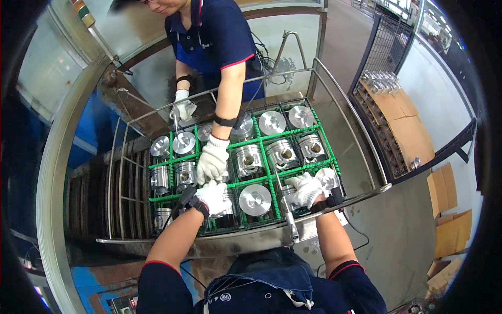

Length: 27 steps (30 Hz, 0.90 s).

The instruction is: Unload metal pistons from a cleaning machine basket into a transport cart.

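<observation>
My left hand point(212, 198), in a white knit glove, is closed over a silver metal piston point(227, 204) in the near row of a green-wrapped wire crate point(261, 180). On the right, my gloved right hand point(304, 189) curls over another piston point(288, 192); its fingertips are partly hidden. A metal rod-shaped tool point(289, 217) lies just left of that hand, across the crate's near edge. Between my hands a piston point(255, 200) stands crown up. Just beyond my left hand, a co-worker's gloved hand point(213, 159) reaches into the crate.
Opposite me, the co-worker's other gloved hand point(183, 107) holds a thin metal tool point(176, 125) over a piston point(183, 142). A steel rail point(348, 112) surrounds the crate. Dark slats point(130, 193) stand at left. More pistons point(380, 81) sit on a cardboard-covered rack point(400, 118) at right.
</observation>
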Motion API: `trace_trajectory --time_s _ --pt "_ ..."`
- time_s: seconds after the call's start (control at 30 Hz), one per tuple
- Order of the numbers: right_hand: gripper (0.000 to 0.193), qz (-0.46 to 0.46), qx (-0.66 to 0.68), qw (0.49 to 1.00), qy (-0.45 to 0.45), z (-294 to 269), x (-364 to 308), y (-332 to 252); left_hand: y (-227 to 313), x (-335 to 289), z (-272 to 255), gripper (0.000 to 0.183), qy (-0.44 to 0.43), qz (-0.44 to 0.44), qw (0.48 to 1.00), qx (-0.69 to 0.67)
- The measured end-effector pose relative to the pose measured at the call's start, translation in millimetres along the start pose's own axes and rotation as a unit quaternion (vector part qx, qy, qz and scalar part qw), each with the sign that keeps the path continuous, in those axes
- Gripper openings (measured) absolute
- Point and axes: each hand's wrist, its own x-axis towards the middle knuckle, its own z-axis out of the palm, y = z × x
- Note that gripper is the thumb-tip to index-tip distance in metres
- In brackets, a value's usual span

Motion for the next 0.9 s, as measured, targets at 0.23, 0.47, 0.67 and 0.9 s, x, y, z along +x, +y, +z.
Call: trace_trajectory --time_s 0.23,0.47,0.67,0.9 --pt "0.049 -0.044 0.064 0.997 -0.029 -13 -8 -5 -17 -1 -1 0.104 -0.123 0.023 0.990 -0.068" --pt "0.040 -0.097 0.049 0.987 0.121 17 -25 2 6 -11 -21 0.104 -0.143 0.052 0.988 0.009" --pt "0.027 0.078 0.234 0.950 0.191 13 -60 5 21 -28 -24 0.093 -0.079 0.068 0.994 0.014" --pt "0.023 0.192 0.304 0.930 0.071 -29 -149 -24 18 -28 2 0.076 0.067 0.137 0.984 0.094"
